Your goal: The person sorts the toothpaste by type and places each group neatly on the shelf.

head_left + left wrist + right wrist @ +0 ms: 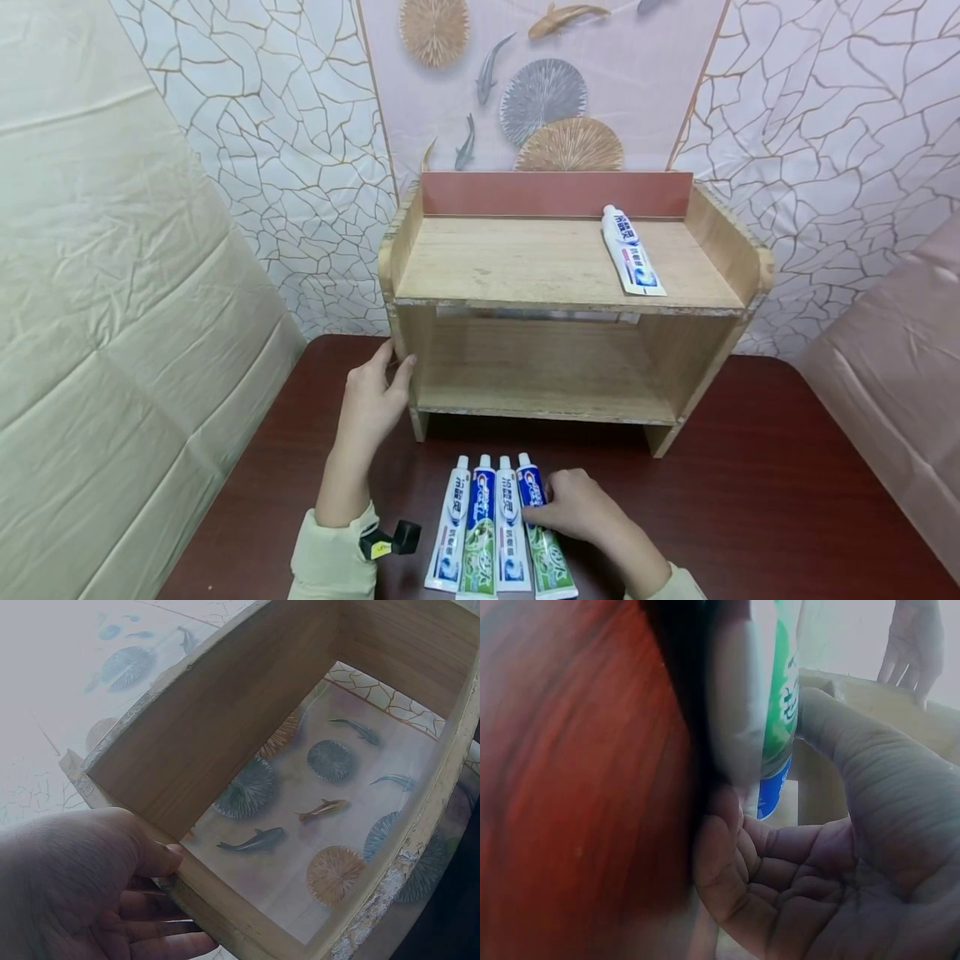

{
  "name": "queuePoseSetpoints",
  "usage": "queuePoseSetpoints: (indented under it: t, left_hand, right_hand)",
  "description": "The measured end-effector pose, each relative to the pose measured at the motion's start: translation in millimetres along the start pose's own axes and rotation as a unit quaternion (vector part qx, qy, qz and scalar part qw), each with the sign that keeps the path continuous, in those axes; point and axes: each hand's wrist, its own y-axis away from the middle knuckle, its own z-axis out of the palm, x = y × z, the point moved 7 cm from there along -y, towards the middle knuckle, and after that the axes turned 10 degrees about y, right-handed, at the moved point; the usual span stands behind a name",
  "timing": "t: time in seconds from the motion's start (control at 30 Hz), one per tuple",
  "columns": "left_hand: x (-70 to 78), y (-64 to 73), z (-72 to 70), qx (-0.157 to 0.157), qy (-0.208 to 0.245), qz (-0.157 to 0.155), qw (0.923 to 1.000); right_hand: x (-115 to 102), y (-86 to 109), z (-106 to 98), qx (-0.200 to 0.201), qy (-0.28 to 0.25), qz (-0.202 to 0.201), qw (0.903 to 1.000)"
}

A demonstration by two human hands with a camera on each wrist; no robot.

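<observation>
My left hand holds the left side panel of a small two-tier wooden shelf. In the left wrist view the thumb lies on the panel's edge and the fingers reach behind it. Low on the dark table, my right hand pinches the rightmost blue-and-green toothpaste tube between thumb and fingers. Left of that tube lie a white toothpaste tube, another blue-and-green tube and a further white tube, caps toward the shelf. On the upper board rests one more white tube, slightly slanted.
The shelf stands on a dark red-brown table before a patterned wall covering. Pale cloth hangs at the left, with pinkish cloth at the right. A black device sits on the left wrist.
</observation>
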Motion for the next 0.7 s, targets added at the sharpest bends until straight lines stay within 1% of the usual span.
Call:
queuePoseSetpoints:
  t: [0.2, 0.53, 0.7]
  left_hand:
    - [-0.3, 0.1, 0.0, 0.001, -0.001, 0.003, 1.0]
    - [-0.1, -0.5, 2.0, -0.001, -0.001, -0.002, 1.0]
    - [0.0, 0.1, 1.0, 0.003, -0.003, -0.005, 1.0]
  right_hand:
    - [-2.0, 1.3, -1.1, -0.001, 0.004, 0.005, 1.0]
    - [-3.0, 0.0, 1.9, 0.002, 0.042, 0.043, 0.9982]
    - [-0.4, -0.7, 1.8, 0.008, 0.037, 0.046, 0.9982]
